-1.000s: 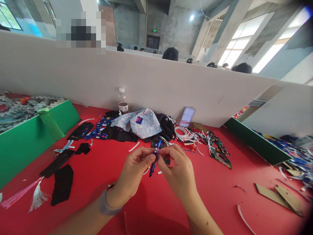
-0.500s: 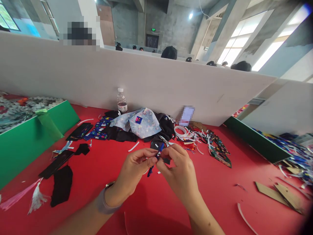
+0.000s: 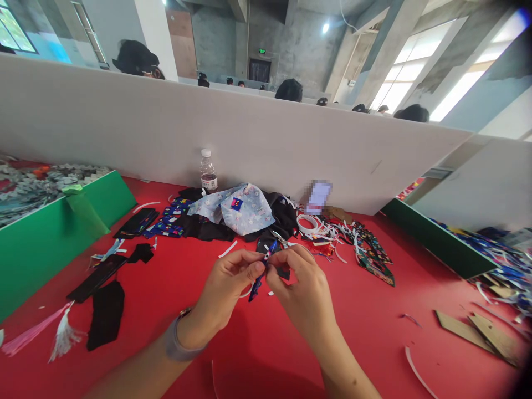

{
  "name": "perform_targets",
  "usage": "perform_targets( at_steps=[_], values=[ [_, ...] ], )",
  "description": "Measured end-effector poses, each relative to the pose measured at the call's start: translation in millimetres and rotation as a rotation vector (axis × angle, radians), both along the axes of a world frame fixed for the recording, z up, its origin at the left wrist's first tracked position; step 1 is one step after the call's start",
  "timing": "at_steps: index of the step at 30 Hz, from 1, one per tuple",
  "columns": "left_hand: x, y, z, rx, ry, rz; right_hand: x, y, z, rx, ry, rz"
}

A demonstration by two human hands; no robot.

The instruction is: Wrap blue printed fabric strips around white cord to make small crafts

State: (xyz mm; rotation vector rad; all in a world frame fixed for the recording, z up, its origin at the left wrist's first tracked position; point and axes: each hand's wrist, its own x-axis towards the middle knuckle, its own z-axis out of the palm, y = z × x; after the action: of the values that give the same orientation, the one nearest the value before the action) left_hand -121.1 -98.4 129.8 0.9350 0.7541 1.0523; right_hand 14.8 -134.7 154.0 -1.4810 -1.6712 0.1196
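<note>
Between my two hands is a small, narrow piece of dark blue patterned fabric (image 3: 256, 287), held over the red table. My left hand (image 3: 233, 281) pinches it between thumb and fingertips from the left. From the right, the bent fingers of my right hand (image 3: 302, 277) grip the same piece, their tips close to the left thumb. Parts of the fabric are hidden behind the fingers. Just beyond the hands lie metal scissors or pliers (image 3: 279, 238), partly covered, beside dark cloth. Behind them is a pale blue printed cloth (image 3: 249, 213) on a black heap.
A bottle (image 3: 208, 170) stands by the white partition (image 3: 249, 133). White tape roll (image 3: 306, 223) and strip scraps lie right of the cloth. Green dividers (image 3: 50, 244) flank the red table (image 3: 174, 310). Black fabric pieces (image 3: 105, 316) and tassels (image 3: 65, 335) lie left, cardboard (image 3: 463, 330) right.
The blue fabric has shifted slightly between my fingertips, and more of its lower end shows. Both hands stay nearly in place; the view has moved a little.
</note>
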Motion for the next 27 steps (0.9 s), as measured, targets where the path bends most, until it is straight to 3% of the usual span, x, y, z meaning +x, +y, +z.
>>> perform_targets(
  at_steps=[10, 16, 27],
  values=[
    [2.2, -0.9, 2.0, 0.112, 0.019, 0.013, 1.7, -0.2, -1.2, -0.004, 0.009, 0.000],
    [2.5, -1.0, 3.5, 0.083, -0.020, -0.030, -0.3, -0.8, -1.2, 0.069, -0.023, -0.003],
    [0.4, -1.4, 0.3, 0.025, -0.003, -0.023, -0.1, 0.2, 0.9, 0.054, -0.024, -0.015]
  ],
)
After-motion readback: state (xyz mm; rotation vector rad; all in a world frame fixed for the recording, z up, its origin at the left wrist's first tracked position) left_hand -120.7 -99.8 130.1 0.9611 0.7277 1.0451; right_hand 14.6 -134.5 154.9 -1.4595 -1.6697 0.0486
